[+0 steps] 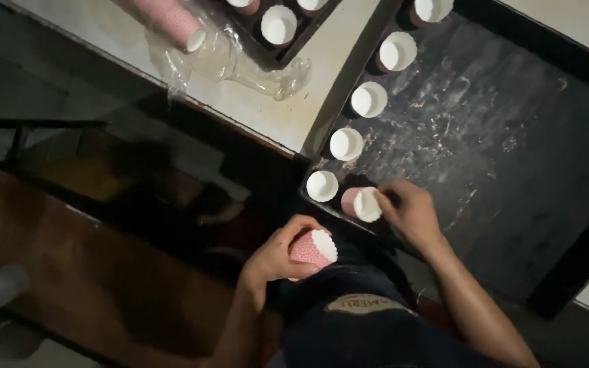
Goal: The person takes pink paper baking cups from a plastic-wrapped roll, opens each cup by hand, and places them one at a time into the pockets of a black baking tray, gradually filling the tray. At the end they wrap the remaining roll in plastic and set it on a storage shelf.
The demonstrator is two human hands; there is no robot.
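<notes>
Left hand (277, 255) masking pink cup stack (313, 249) base

The dark baking tray (512, 136) runs off the frame's top and right edges, so its far corners are lost. At the top edge, one cup (433, 8) is cut off. The second tray (288, 51) shows only a corner. The sleeve of pink cups (172, 24) in clear wrap is cut off at the top. The right hand (410, 211) hides part of the tilted cup (363, 203). The shapes at the left edge are too dim to tell.
</notes>
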